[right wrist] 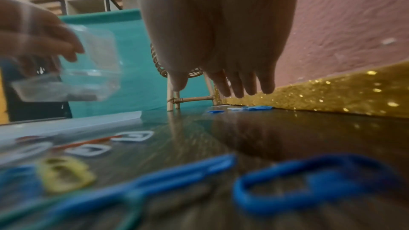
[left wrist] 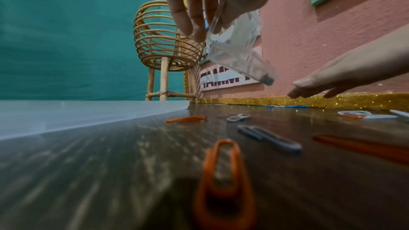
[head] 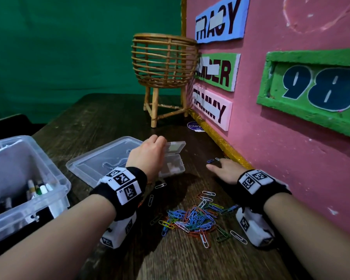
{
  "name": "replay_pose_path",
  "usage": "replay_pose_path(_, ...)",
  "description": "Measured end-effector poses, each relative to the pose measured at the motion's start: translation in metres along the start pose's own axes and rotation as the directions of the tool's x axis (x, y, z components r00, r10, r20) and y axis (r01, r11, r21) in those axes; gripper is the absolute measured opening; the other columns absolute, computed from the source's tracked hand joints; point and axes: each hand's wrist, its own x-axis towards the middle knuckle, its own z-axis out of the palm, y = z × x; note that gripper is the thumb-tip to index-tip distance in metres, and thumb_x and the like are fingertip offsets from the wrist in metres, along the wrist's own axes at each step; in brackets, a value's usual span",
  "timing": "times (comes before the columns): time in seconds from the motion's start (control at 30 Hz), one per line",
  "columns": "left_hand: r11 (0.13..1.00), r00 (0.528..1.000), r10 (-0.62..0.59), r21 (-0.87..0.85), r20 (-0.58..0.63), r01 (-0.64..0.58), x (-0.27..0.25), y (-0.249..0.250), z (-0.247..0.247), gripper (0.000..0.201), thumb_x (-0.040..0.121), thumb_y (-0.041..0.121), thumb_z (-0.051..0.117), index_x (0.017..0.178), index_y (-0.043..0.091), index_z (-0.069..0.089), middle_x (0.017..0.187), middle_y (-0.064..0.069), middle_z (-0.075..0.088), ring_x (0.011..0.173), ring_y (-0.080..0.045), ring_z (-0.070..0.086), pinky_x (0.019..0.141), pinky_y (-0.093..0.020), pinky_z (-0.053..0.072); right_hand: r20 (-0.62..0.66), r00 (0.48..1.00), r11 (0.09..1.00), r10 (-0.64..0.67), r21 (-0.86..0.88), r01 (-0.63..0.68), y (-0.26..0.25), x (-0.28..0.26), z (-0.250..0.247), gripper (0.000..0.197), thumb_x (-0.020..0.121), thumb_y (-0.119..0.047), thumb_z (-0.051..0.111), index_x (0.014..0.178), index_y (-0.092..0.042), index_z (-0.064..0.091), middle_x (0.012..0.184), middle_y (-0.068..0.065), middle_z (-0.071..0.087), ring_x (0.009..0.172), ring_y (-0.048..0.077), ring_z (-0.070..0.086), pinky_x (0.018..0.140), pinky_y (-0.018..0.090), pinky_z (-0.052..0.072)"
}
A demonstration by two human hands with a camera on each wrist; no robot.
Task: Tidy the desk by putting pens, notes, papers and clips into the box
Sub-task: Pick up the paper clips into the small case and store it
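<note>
Paper clips [head: 192, 218] in blue, orange, green and white lie heaped on the dark wooden bench [head: 109, 122] between the person's two forearms, with a few strays scattered around the pile and two more [head: 213, 160] lying close to the gold glitter strip [head: 216, 136] at the foot of the pink board [head: 291, 138]. The left hand [head: 148, 156] pinches a small clear hinged case [head: 175, 158] by its open lid, fingers and thumb closed on the plastic; the left wrist view shows the case lifted clear of the bench and tilted. The right hand [head: 224, 171] hovers low over the bench near the two stray clips, fingers stretched out and relaxed, holding nothing. A flat clear lid [head: 101, 160] lies on the bench just left of the left hand. At the left edge stands the large clear box [head: 55, 174], open, with pens [head: 38, 188] already inside it. Behind, a small rattan basket on legs [head: 164, 61] stands against the pink board, which carries name plates and a green plaque reading 98 [head: 315, 85].
</note>
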Motion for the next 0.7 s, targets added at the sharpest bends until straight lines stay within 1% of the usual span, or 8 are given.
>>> replay_pose_path(0.1, 0.999, 1.000, -0.005, -0.047, -0.009, 0.005, 0.000, 0.002, -0.002, 0.026, 0.099, 0.026, 0.036, 0.116, 0.014, 0.050, 0.113, -0.004, 0.053, 0.100, -0.023, 0.056, 0.069, -0.033, 0.042, 0.060, 0.998, 0.999, 0.036, -0.039, -0.034, 0.005, 0.016, 0.005, 0.077, 0.086, -0.066, 0.031, 0.142, -0.013, 0.032, 0.147, 0.012, 0.037, 0.133, 0.028, 0.037, 0.112, 0.039, 0.030)
replay_pose_path(0.17, 0.998, 1.000, -0.003, -0.060, -0.013, 0.002, -0.001, 0.003, -0.003, 0.027, 0.099, 0.028, 0.034, 0.116, 0.014, 0.050, 0.113, -0.004, 0.053, 0.099, -0.023, 0.056, 0.068, -0.033, 0.041, 0.079, 0.993, 0.994, 0.091, -0.070, -0.085, 0.007, 0.021, 0.008, 0.079, 0.089, -0.065, 0.028, 0.147, -0.012, 0.018, 0.154, 0.014, 0.020, 0.142, 0.028, 0.022, 0.117, 0.039, 0.019)
replay_pose_path(0.23, 0.999, 1.000, 0.006, -0.050, -0.013, -0.006, -0.001, 0.004, -0.003, 0.027, 0.099, 0.028, 0.033, 0.115, 0.015, 0.050, 0.113, -0.003, 0.053, 0.099, -0.021, 0.056, 0.066, -0.029, 0.039, 0.085, 0.990, 0.991, 0.115, -0.084, -0.108, 0.010, 0.021, 0.006, 0.080, 0.089, -0.064, 0.026, 0.148, -0.012, 0.012, 0.156, 0.014, 0.013, 0.144, 0.028, 0.016, 0.117, 0.038, 0.014)
replay_pose_path(0.37, 0.999, 1.000, 0.012, -0.040, 0.000, -0.012, -0.002, 0.004, -0.002, 0.025, 0.099, 0.028, 0.034, 0.116, 0.015, 0.049, 0.114, -0.002, 0.052, 0.099, -0.020, 0.056, 0.065, -0.027, 0.037, 0.128, 0.990, 0.996, 0.061, -0.068, -0.053, 0.014, 0.018, 0.003, 0.087, 0.082, -0.073, 0.027, 0.147, -0.015, 0.023, 0.153, 0.010, 0.026, 0.140, 0.027, 0.027, 0.116, 0.039, 0.021)
replay_pose_path(0.47, 0.999, 1.000, 0.014, -0.030, 0.012, -0.013, -0.001, 0.003, -0.003, 0.024, 0.099, 0.027, 0.036, 0.116, 0.017, 0.049, 0.115, -0.001, 0.052, 0.099, -0.019, 0.056, 0.065, -0.027, 0.039, 0.134, 0.990, 0.994, 0.049, -0.105, -0.035, 0.009, 0.009, -0.001, 0.080, 0.089, -0.065, 0.024, 0.146, -0.009, 0.025, 0.154, 0.011, 0.024, 0.141, 0.025, 0.026, 0.115, 0.033, 0.021)
replay_pose_path(0.53, 0.999, 1.000, 0.012, -0.032, 0.020, -0.011, -0.001, 0.002, -0.002, 0.024, 0.099, 0.026, 0.036, 0.116, 0.017, 0.049, 0.115, -0.002, 0.052, 0.098, -0.020, 0.057, 0.066, -0.028, 0.040, 0.145, 0.989, 0.994, -0.038, -0.097, 0.052, -0.001, -0.005, 0.000, 0.077, 0.091, -0.062, 0.025, 0.144, -0.008, 0.027, 0.154, 0.010, 0.024, 0.141, 0.023, 0.026, 0.114, 0.032, 0.021)
replay_pose_path(0.63, 0.999, 1.000, 0.016, -0.041, 0.015, -0.016, -0.001, 0.003, -0.002, 0.025, 0.099, 0.027, 0.033, 0.114, 0.016, 0.049, 0.113, -0.002, 0.052, 0.097, -0.022, 0.057, 0.065, -0.029, 0.038, 0.185, 0.952, 0.969, -0.243, -0.010, 0.249, -0.020, -0.035, 0.006, 0.059, 0.092, -0.055, 0.034, 0.133, -0.014, 0.047, 0.140, 0.005, 0.046, 0.127, 0.019, 0.044, 0.107, 0.031, 0.033)
replay_pose_path(0.7, 0.998, 1.000, 0.025, -0.051, 0.010, -0.025, 0.001, 0.003, -0.002, 0.025, 0.099, 0.027, 0.033, 0.114, 0.015, 0.050, 0.113, -0.003, 0.052, 0.097, -0.022, 0.057, 0.066, -0.031, 0.041, 0.123, 0.945, 0.953, -0.302, 0.013, 0.302, -0.023, -0.042, 0.008, 0.050, 0.093, -0.051, 0.038, 0.123, -0.016, 0.056, 0.127, 0.002, 0.056, 0.117, 0.017, 0.052, 0.100, 0.029, 0.038)
